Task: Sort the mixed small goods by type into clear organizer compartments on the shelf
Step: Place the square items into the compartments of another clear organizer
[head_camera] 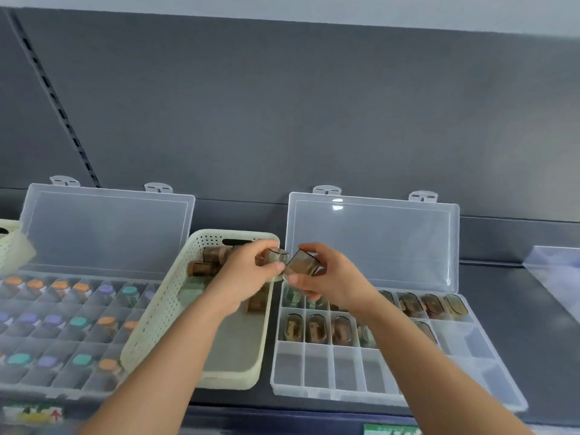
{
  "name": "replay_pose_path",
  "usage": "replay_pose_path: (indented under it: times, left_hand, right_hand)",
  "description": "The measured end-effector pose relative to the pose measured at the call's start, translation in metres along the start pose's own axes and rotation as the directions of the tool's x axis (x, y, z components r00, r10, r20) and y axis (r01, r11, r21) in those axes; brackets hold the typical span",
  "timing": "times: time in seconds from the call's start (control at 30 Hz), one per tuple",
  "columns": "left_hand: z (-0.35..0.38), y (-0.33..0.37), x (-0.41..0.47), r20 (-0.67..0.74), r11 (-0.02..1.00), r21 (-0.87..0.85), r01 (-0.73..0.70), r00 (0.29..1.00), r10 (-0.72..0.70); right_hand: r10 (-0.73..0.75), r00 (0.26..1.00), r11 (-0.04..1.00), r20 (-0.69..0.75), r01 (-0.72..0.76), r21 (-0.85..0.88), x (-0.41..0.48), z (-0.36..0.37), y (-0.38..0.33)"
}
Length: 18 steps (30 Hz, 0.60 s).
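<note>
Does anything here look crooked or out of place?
Yes: the cream basket sits askew, its left side overlapping the right end of the left organizer and hiding some compartments. Nothing looks spilled or broken.

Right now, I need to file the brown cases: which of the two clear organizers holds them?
The right-hand organizer, right of the basket; the left organizer holds colour-capped vials instead.
</note>
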<state>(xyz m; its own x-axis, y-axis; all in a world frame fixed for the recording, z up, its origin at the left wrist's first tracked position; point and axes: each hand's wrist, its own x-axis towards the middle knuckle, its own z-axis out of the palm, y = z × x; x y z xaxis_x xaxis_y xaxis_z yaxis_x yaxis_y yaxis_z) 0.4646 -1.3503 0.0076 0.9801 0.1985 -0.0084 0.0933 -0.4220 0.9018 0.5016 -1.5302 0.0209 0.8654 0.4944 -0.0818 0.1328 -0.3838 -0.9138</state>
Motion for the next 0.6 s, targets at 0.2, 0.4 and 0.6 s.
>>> replay_pose_path:
  times: [0.2,0.4,0.6]
  left_hand:
    - [0.060,0.030,-0.009,0.159,0.999,-0.008,-0.031,0.987,0.032]
    - [0.114,0.053,-0.021,0.184,0.997,-0.061,-0.057,0.981,0.067]
    - [0.164,0.075,-0.032,0.247,0.995,-0.057,-0.088,0.964,0.099]
  right_hand:
    - [0.061,0.992,0.997,-0.108,-0.055,0.063,-0.040,-0.050,0.019]
    - [0.080,0.990,0.993,-0.119,-0.070,0.092,-0.084,-0.101,0.041]
    - [0.069,0.969,0.996,-0.237,-0.053,0.070,-0.115,-0.147,0.062]
